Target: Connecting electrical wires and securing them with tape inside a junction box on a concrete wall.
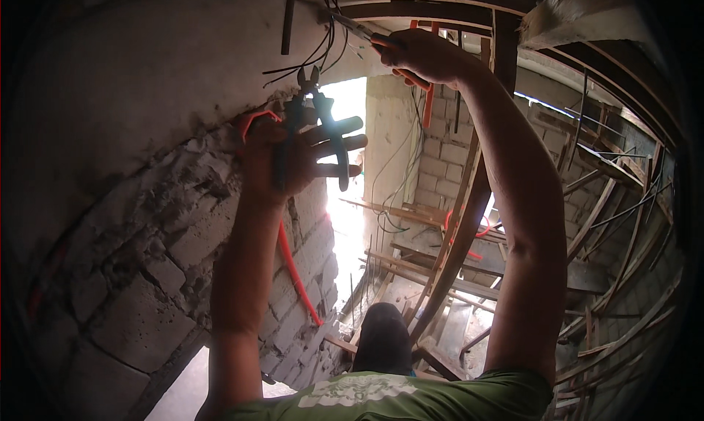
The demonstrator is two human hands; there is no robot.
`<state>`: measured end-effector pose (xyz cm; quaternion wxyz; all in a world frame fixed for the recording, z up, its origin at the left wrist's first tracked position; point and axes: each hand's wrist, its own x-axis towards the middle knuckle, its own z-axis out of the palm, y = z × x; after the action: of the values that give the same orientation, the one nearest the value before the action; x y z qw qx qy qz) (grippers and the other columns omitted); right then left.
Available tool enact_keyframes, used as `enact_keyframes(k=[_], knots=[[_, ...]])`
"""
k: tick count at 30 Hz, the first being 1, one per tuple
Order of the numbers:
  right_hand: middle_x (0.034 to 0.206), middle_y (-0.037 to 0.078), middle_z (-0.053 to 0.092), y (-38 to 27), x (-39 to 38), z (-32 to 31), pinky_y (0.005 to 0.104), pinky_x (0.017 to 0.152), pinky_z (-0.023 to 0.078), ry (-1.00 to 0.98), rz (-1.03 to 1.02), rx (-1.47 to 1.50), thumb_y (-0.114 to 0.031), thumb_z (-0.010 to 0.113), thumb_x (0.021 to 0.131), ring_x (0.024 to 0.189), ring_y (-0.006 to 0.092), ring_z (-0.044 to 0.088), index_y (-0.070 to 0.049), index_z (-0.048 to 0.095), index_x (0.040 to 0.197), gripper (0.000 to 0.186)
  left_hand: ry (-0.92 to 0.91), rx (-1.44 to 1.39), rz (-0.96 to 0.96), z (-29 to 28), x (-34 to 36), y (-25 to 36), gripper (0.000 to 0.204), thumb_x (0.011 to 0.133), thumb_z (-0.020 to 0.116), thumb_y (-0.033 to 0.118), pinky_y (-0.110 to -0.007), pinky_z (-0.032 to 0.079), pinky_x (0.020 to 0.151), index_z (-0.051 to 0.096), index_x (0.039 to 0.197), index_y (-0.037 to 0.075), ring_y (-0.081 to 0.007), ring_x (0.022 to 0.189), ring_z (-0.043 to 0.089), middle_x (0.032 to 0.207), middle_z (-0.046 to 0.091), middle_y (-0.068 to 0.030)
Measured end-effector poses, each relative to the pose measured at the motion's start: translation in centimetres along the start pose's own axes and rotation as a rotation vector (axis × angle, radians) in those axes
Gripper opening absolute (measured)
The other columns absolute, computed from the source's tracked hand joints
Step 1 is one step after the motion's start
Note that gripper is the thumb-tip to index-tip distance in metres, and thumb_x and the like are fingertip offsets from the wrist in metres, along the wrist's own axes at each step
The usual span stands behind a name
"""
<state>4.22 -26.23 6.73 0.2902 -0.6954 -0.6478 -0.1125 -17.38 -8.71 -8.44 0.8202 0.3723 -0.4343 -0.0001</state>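
Both my arms reach up toward a bundle of thin dark wires [329, 43] hanging from the top of the wall. My left hand [273, 157] holds a pair of diagonal cutting pliers [308, 89] with dark bluish handles. The handles are spread, with fingers stretched past them, and the jaws stand apart just under the wires. In my right hand [433, 58] is a second pair of pliers [358, 29] with orange and black handles. Its slim jaws point left and meet the wires near the top; whether they clamp one, I cannot tell.
On the left runs a rough block wall [169, 274] with a smooth plastered band [161, 76] above. An orange conduit [295, 274] hangs along it. Timber posts [469, 208], boards and thin rods stand at the right and below. A dark rod [289, 21] hangs left of the wires.
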Motion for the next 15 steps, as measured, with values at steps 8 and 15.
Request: enact_keyframes(k=[8, 15], knots=[[0.075, 0.003, 0.062, -0.5, -0.6, -0.2, 0.0307, 0.058, 0.054, 0.015, 0.021, -0.038, -0.033, 0.060, 0.099, 0.064, 0.0130, 0.065, -0.003, 0.061, 0.096, 0.030, 0.021, -0.045, 0.049, 0.4, 0.5, -0.2, 0.066, 0.097, 0.046, 0.024, -0.079, 0.018, 0.111, 0.025, 0.153, -0.004, -0.0591, 0.145, 0.015, 0.154, 0.016, -0.0431], [0.078, 0.004, 0.063, 0.8, -0.4, -0.5, 0.0317, 0.065, 0.055, -0.047, 0.038, 0.165, -0.035, 0.062, 0.098, 0.068, 0.0137, 0.065, -0.003, 0.063, 0.099, 0.033, -0.043, -0.094, 0.051, 0.3, 0.3, -1.2, 0.063, 0.100, 0.041, 0.024, -0.079, 0.018, 0.111, 0.023, 0.153, -0.005, -0.0592, 0.146, 0.013, 0.155, 0.013, -0.0435]])
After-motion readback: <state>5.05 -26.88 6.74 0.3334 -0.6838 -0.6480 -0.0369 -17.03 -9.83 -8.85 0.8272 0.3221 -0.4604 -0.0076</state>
